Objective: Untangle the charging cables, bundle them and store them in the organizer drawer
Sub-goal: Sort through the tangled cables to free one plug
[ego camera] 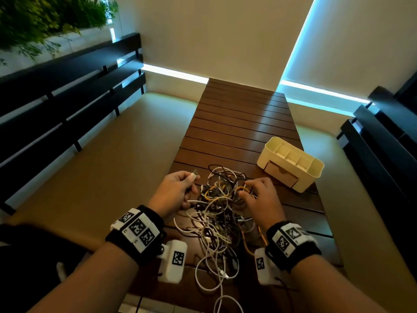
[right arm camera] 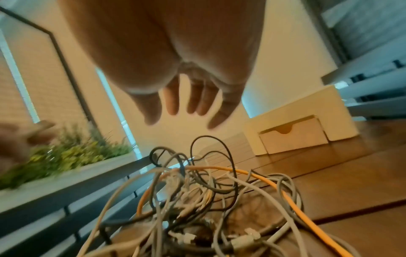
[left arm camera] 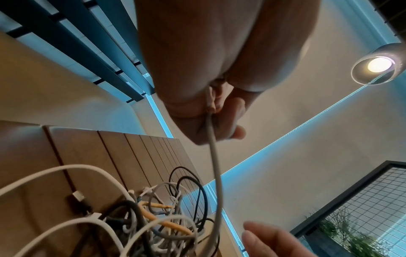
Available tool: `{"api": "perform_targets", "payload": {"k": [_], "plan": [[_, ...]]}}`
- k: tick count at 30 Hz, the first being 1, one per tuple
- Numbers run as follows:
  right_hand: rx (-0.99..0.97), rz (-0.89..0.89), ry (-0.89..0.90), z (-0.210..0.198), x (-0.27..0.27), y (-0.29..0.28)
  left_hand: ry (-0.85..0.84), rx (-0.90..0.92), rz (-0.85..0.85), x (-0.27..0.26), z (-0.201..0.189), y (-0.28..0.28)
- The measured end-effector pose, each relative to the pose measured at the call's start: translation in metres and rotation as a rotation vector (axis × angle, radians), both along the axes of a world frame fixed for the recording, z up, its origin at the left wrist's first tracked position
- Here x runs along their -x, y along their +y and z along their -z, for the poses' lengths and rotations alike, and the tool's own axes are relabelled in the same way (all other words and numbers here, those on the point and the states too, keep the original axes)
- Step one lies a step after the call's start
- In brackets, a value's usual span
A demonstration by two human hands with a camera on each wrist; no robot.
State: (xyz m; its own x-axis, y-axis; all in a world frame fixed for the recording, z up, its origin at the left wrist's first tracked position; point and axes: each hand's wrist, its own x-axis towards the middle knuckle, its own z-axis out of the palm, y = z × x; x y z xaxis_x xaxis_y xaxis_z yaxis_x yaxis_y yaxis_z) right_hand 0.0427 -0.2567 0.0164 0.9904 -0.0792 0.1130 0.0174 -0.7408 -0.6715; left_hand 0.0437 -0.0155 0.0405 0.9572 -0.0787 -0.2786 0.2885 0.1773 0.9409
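Note:
A tangle of white, grey, black and orange charging cables [ego camera: 220,213] lies on the near end of the slatted wooden table [ego camera: 237,123]. My left hand [ego camera: 191,180] pinches one white cable [left arm camera: 216,173] just behind its USB plug [ego camera: 194,175], lifted at the tangle's left side; the left wrist view shows the cable running out of the curled fingers [left arm camera: 238,132] down into the pile [left arm camera: 153,217]. My right hand [ego camera: 244,188] hovers over the tangle's right side, its fingers [right arm camera: 171,102] relaxed above the cables [right arm camera: 208,200], holding nothing. The cream organizer [ego camera: 316,175] stands at the right, its drawer [ego camera: 281,175] closed.
Dark slatted benches [ego camera: 67,98] run along the left, and another dark bench [ego camera: 383,143] runs along the right. Plants [ego camera: 45,16] grow behind the left bench. Cable ends [ego camera: 225,301] trail over the table's near edge. A lamp [left arm camera: 380,64] shines overhead.

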Motion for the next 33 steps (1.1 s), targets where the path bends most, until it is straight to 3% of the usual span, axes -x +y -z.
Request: {"api": "perform_targets", "payload": {"k": [2,3,6,9,15,21,27,30,33], "plan": [[0.030,-0.116,-0.103,0.005,0.007,0.013,0.005,-0.002,-0.004,-0.002,0.001,0.002],[0.051,-0.217,-0.072,0.009,0.008,0.021,0.005,-0.004,-0.003,-0.003,0.001,0.002],[0.236,-0.418,0.218,0.024,0.004,0.041,-0.002,-0.023,0.003,-0.005,-0.001,0.001],[0.487,-0.402,0.411,0.038,-0.007,0.045,-0.012,-0.030,0.002,-0.006,-0.004,0.000],[0.546,-0.300,0.465,0.072,-0.018,0.032,-0.027,-0.068,-0.019,-0.011,-0.006,0.009],[0.566,-0.331,0.476,0.077,-0.032,0.028,-0.024,-0.084,-0.056,-0.016,-0.009,0.016],[0.679,-0.389,0.342,0.076,-0.031,0.022,0.002,-0.073,-0.058,-0.017,-0.005,0.010],[0.623,-0.323,0.348,0.070,-0.032,0.019,0.009,-0.095,-0.046,-0.016,-0.003,0.007],[0.352,-0.196,0.463,0.059,-0.035,0.013,0.014,-0.105,-0.038,-0.017,-0.003,0.005]]}}
